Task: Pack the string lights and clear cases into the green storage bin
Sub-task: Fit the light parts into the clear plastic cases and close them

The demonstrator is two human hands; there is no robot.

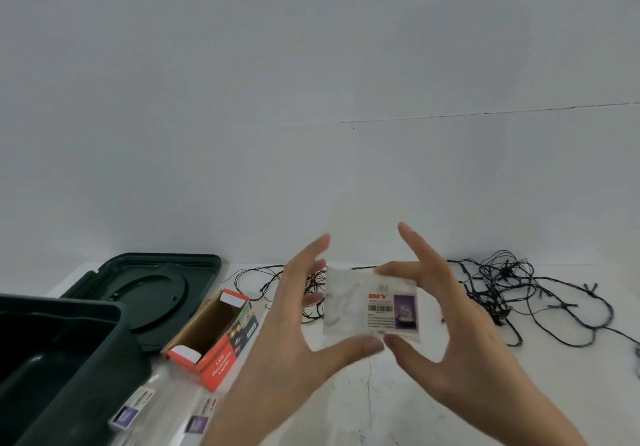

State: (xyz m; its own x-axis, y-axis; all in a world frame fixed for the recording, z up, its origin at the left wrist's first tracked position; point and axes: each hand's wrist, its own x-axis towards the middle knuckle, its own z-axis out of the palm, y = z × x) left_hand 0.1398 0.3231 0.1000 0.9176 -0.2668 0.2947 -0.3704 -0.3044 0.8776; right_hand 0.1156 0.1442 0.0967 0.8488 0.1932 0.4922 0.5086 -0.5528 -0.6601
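Above the white surface (381, 393), just in front of me, I have a clear case (360, 303) with a DIY label raised between 2 hands. My left hand (294, 310) props it with the thumb under its lower edge and spread fingers at its left side. My right hand (446, 310) pinches it, index finger on the top edge and thumb below. I judge this to be the carry step for 1 case, with no case yet seen inside the bin.

At far left the green storage bin (86, 393) stands open, its lid (149, 290) lying flat behind it. 2 more clear cases (133, 407) lie on the surface just beside the bin. An open orange LED lights box (214, 345) sits between bin and hands. Off to the right, well apart from the bin, the string lights (512, 290) sprawl in a loose black tangle.

My next move should swing the case left, over the box, and lower it past the bin's rim before letting go. 1 hand would do, which would free the other for the tangle.
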